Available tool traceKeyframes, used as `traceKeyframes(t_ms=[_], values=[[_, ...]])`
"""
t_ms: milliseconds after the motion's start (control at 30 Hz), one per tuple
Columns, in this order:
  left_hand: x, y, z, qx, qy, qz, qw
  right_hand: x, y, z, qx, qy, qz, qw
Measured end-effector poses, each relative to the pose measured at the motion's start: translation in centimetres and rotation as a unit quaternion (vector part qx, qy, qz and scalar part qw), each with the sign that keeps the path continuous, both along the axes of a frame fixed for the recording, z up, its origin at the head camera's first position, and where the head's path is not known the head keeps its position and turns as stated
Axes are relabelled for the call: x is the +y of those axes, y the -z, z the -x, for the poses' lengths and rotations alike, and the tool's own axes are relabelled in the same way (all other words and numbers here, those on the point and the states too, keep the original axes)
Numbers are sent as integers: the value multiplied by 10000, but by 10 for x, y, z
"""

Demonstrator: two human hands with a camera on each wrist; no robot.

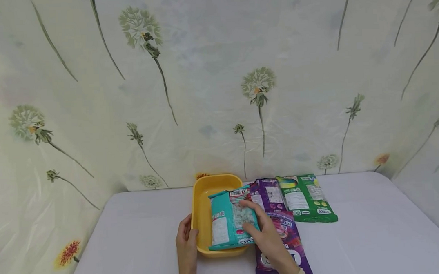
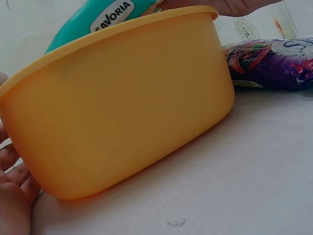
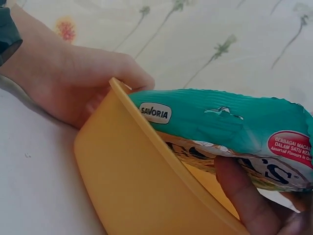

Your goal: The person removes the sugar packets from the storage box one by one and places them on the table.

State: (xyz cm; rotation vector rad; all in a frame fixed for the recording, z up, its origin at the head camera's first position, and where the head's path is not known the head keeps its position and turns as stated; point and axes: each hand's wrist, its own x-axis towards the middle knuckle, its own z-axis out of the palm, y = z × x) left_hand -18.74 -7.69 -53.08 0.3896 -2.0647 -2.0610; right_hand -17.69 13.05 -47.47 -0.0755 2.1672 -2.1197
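My left hand (image 1: 187,242) grips the left wall of a yellow plastic tub (image 1: 201,207), thumb over the rim and fingers outside. The tub stands on the table. In my right hand (image 1: 268,235) is a teal snack packet (image 1: 220,220), held by its right part, with the thumb on one side. The packet lies slanted across the tub's opening, its left part inside the rim. In the right wrist view the packet's "SAVORIA" label (image 3: 155,113) shows close to the tub's rim.
Right of the tub lie a purple packet (image 1: 272,195), another purple packet (image 1: 295,242) nearer the front, partly behind my right forearm, and a green packet (image 1: 306,198). A white cloth covers the table (image 1: 146,234). Behind it hangs a dandelion-patterned sheet (image 1: 210,92).
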Motion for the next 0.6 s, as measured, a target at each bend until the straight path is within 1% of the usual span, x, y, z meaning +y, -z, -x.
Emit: traceKeyframes(t_ms=[167, 367, 467, 600], values=[[-1, 1, 1, 78, 21, -19, 10000, 6, 0, 1, 121, -60, -63, 9999], [-1, 3, 2, 171, 13, 9, 9999, 11, 2, 0, 273, -282, 182, 9991], [-1, 4, 2, 202, 27, 7, 9998, 14, 3, 0, 322, -293, 210, 9988], [-1, 6, 2, 215, 40, 5, 9998, 19, 1, 1, 262, -244, 80, 9993]])
